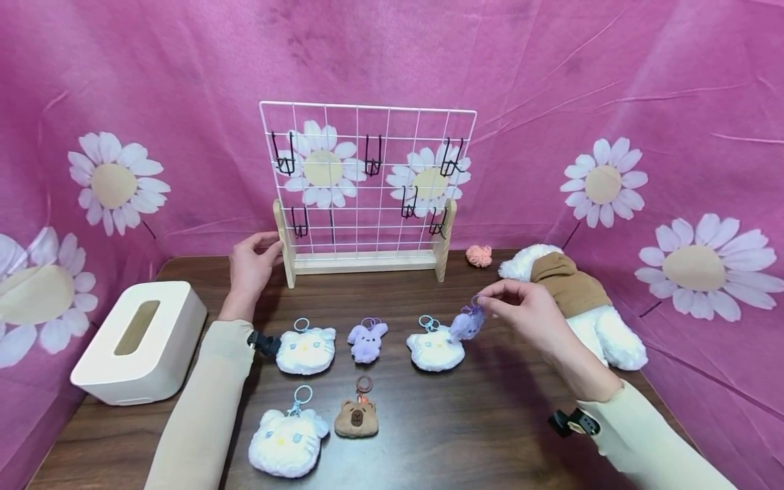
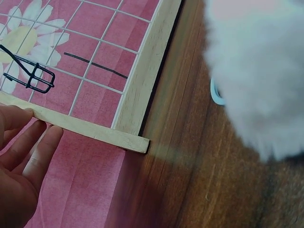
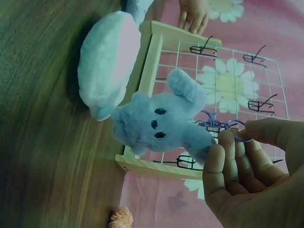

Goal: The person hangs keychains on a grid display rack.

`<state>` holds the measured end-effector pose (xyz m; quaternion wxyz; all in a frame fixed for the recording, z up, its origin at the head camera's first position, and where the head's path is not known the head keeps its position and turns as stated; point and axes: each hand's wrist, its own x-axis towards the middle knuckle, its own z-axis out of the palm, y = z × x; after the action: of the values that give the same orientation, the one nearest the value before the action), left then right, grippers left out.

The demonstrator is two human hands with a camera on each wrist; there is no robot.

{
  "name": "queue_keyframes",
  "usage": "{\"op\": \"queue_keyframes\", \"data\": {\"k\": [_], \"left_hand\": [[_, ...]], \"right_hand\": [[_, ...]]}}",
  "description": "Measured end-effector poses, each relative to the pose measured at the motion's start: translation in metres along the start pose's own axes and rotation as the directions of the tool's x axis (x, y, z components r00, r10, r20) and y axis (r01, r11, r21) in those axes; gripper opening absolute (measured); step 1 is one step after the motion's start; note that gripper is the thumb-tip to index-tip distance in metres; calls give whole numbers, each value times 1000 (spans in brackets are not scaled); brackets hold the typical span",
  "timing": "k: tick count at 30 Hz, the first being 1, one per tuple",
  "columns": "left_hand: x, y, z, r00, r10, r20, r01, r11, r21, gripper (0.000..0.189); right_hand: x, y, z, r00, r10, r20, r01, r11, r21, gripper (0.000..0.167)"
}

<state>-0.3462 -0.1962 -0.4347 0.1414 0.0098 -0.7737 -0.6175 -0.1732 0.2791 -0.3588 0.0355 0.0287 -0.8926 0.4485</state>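
Note:
My right hand pinches the purple ring of a plush keychain between thumb and fingertips. Its purple long-eared plush body hangs off the ring, overlapping a white cat plush keychain in the head view. At the left side of the rack, the fingertips of my left hand touch the outer face of the wooden post, fingers fairly straight. The white wire grid rack stands upright in its wooden base, with several black hooks on it and no keychain hanging there.
On the table lie another purple plush keychain, white cat keychains and a brown capybara keychain. A white tissue box stands at left. At right are a white and brown plush toy and a pink fuzzy ball.

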Motion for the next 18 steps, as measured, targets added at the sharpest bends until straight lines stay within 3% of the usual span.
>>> {"op": "queue_keyframes", "data": {"k": [18], "left_hand": [[-1,1,0,1000,-9,-11,10,999,40,32]], "right_hand": [[23,1,8,999,-22,-37,23,1000,11,23]]}}
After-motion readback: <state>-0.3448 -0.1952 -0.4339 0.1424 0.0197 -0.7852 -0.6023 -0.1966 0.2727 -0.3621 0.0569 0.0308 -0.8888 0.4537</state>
